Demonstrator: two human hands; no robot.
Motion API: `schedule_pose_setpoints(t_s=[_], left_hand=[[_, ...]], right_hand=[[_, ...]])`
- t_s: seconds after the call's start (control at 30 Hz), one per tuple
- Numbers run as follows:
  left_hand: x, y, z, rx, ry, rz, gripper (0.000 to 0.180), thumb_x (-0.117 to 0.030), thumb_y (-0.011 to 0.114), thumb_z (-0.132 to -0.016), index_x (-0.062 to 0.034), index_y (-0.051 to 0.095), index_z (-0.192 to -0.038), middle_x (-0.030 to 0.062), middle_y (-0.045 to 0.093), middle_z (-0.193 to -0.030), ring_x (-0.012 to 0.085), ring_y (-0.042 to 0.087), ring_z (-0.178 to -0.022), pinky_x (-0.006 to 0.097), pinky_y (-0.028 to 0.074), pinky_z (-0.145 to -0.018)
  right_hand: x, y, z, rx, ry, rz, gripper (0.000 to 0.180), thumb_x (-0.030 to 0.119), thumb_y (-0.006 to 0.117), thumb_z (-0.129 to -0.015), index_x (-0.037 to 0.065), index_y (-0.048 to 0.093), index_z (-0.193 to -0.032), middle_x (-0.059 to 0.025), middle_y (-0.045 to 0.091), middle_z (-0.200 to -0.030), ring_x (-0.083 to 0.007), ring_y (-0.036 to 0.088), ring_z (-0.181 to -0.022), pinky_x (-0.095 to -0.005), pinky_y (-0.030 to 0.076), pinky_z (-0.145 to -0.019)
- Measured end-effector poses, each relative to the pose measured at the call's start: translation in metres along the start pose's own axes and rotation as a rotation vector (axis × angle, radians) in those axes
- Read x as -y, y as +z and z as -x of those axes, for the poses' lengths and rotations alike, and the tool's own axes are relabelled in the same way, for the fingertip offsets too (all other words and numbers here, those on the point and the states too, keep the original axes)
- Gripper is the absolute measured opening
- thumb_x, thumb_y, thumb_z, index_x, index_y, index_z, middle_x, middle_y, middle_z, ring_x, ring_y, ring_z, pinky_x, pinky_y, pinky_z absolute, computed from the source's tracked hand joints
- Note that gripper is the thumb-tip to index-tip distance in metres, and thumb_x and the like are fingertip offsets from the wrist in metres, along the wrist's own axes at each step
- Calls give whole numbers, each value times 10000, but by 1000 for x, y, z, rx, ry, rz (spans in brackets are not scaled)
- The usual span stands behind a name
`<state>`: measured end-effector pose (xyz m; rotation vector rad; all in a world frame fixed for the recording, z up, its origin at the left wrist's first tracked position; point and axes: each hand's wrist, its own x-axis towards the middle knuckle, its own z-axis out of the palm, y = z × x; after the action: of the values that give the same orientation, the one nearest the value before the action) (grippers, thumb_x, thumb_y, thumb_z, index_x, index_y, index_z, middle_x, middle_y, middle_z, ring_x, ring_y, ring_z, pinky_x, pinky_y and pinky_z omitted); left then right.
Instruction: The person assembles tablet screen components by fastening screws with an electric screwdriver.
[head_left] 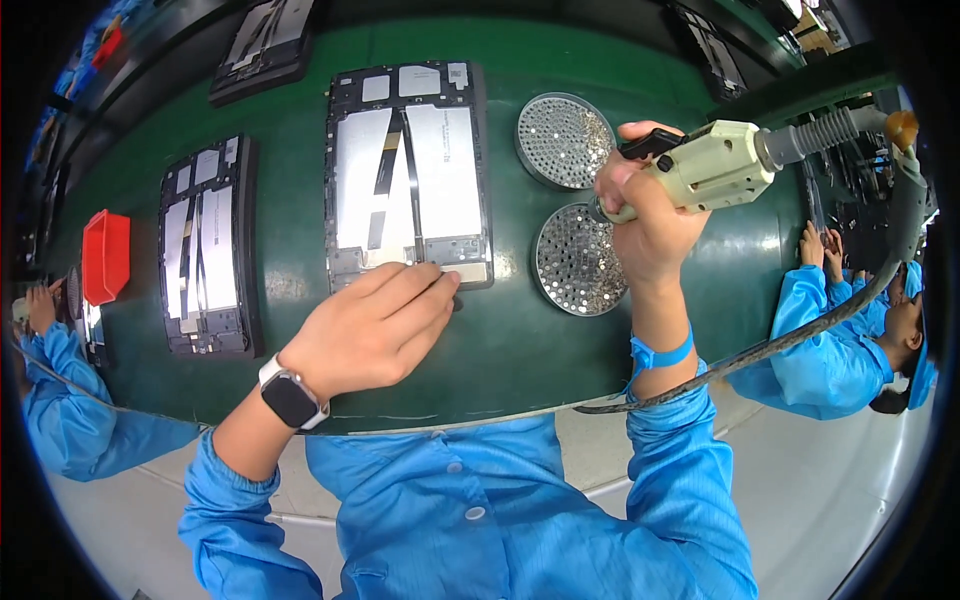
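My right hand (655, 220) is wrapped round a pale green electric screwdriver (718, 168) with a black lever. The screwdriver's nose points down and left, over the lower of two round screw trays (572, 258); its tip is hard to make out. The upper screw tray (557, 140) lies just beyond; both have perforated plates with small screws scattered on the right side. My left hand (378, 328) rests with outstretched fingers on the lower edge of an opened tablet (452, 175). Silver battery panels, a black frame and dark flat cables show inside it.
A second opened tablet (218, 255) lies to the left, beside a red bin (106, 257). Another tablet (265, 45) sits at the far left on a dark ledge. The screwdriver's cable (800, 340) loops down on the right. Co-workers in blue (835, 345) sit at both sides.
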<state>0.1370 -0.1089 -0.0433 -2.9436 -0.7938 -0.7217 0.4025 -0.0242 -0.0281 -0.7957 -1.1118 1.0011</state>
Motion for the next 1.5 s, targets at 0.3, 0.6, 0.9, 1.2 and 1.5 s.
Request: schedule_pose_setpoints(t_s=[0.3, 0.6, 0.9, 1.2, 1.5], left_hand=[[1, 29, -8, -232, -225, 168, 250, -20, 738, -717, 44, 687, -952, 126, 663, -1029, 266, 630, -926, 352, 554, -707], [1, 31, -8, -267, -310, 251, 263, -23, 769, -681, 21, 696, -930, 100, 677, -1046, 268, 630, -928, 374, 536, -736], [2, 37, -5, -283, -201, 131, 256, -53, 733, -668, 8, 695, -914, 102, 668, -1038, 266, 631, -958, 381, 535, -751], [-8, 39, -8, -333, -344, 160, 250, -53, 796, -673, 6, 698, -895, 116, 671, -1022, 308, 648, -999, 404, 548, -764], [-9, 50, -5, -375, -340, 89, 183, -63, 735, -697, 10, 693, -860, 120, 651, -1054, 308, 627, -1037, 414, 555, -824]], right_hand=[[-2, 1, 0, 8, 15, 25, 287, -71, 644, -751, -69, 613, -1037, -113, 664, -801, -113, 575, -547, -243, 465, -477], [19, 33, 22, 199, 11, -129, 349, -67, 575, -773, -63, 564, -1122, -89, 575, -703, -141, 518, -555, -285, 452, -524], [24, 48, 45, 315, 162, -162, 397, -99, 581, -750, -55, 534, -1142, -71, 570, -705, -115, 517, -596, -263, 425, -540], [7, 50, 52, 361, 123, -111, 383, -109, 570, -773, -57, 525, -1150, -55, 561, -714, -98, 519, -621, -247, 427, -556], [12, 57, 54, 288, 143, -61, 381, -31, 579, -792, -41, 516, -1167, -72, 541, -701, -136, 506, -592, -305, 440, -572]])
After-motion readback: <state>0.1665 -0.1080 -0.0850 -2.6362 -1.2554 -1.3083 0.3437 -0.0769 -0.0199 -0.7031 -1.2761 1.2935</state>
